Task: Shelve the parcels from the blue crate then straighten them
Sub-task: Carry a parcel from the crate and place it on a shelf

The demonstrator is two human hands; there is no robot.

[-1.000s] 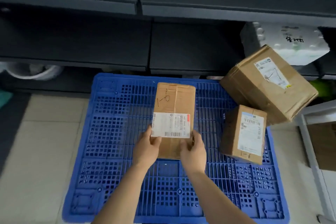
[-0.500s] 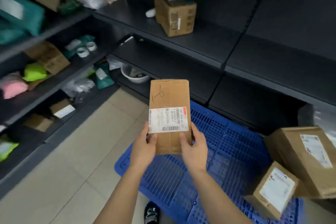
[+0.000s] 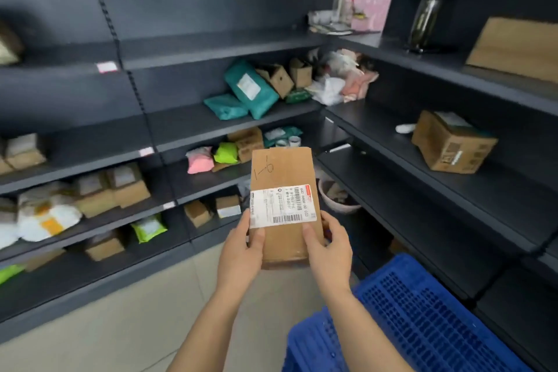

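The left grip [image 3: 241, 248] and right grip [image 3: 329, 251] pinched the parcel [image 3: 283, 248] by its lower sides, thumbs on top, and held it in the air before the shelves [image 3: 422, 190]. Handwriting near its far end read "1-6". Its white label [image 3: 282, 205] bore a barcode; the small print was too blurred to read. The crate [image 3: 422, 320] lay below, to the right.

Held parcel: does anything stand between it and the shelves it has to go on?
Nothing visible. Left hand and right hand grip the parcel in open air; the right shelf has bare board beside a brown box.
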